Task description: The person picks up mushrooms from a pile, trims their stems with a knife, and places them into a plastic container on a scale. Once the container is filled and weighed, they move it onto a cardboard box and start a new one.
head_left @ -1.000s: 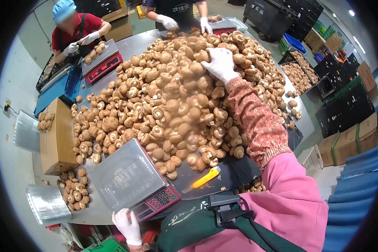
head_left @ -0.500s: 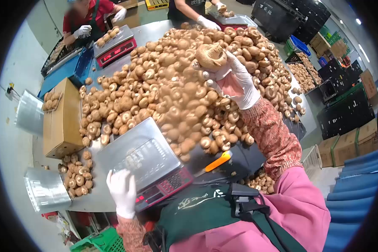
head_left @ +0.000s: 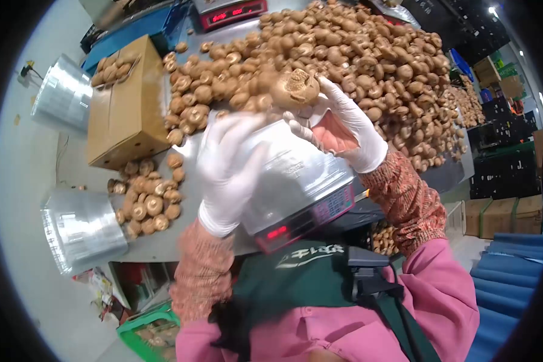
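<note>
Between the fingers of my gloved right hand (head_left: 350, 130) is a large brown mushroom (head_left: 297, 89), its cap cracked and folded; the palm of the glove is torn or uncovered. My left hand (head_left: 229, 166), also gloved and blurred by motion, is raised over the left side of the digital scale (head_left: 298, 172). Its fingers are spread, with nothing visible in them. Under my hands the scale's metal pan shows glare, and a red display glows on its front. Behind lies a big heap of mushrooms (head_left: 368, 66).
A cardboard box (head_left: 127, 108) with a small tray of mushrooms (head_left: 114, 67) on top stands at left. Nearby are loose mushrooms (head_left: 151, 202) and stacks of clear plastic trays (head_left: 81, 229). Another scale (head_left: 232, 13) is at the back; a green crate (head_left: 142, 335) sits below the table.
My left hand has risen from the scale's near left edge to above its pan, toward the mushroom. My right hand still holds the mushroom. The view has turned down and left.
</note>
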A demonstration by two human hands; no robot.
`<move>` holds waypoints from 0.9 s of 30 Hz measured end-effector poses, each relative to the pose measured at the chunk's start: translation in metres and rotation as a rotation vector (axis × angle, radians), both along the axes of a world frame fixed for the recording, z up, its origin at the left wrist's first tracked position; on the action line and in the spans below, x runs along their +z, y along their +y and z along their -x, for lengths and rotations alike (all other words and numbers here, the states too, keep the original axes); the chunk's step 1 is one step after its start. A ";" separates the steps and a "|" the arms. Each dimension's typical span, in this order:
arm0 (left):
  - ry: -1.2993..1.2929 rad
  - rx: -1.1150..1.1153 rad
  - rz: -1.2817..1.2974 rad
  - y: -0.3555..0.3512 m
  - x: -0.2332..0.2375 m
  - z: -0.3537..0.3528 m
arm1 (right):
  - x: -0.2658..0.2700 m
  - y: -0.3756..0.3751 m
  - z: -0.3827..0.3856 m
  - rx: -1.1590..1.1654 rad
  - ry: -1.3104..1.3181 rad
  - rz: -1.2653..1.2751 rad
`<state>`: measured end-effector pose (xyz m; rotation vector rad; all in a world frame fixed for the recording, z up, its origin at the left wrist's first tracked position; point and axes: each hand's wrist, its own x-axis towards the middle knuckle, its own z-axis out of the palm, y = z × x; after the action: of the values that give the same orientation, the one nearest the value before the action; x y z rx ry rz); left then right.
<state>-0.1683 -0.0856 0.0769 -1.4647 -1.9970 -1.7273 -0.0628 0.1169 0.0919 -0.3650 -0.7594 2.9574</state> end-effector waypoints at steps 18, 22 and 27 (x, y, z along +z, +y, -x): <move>-0.185 0.164 0.309 -0.032 -0.078 0.002 | -0.051 0.104 -0.338 0.514 -1.447 -2.185; -0.127 0.192 0.360 -0.003 -0.067 -0.026 | -0.064 0.176 -0.277 -0.184 -1.034 -2.368; -0.062 0.183 0.442 0.026 -0.049 -0.062 | -0.077 0.290 -0.165 -0.700 -0.692 -2.494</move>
<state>-0.1067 -0.0601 0.0281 -1.2886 -2.5755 -1.3304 0.1022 0.4066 0.0149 -0.8003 -2.4056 -0.1132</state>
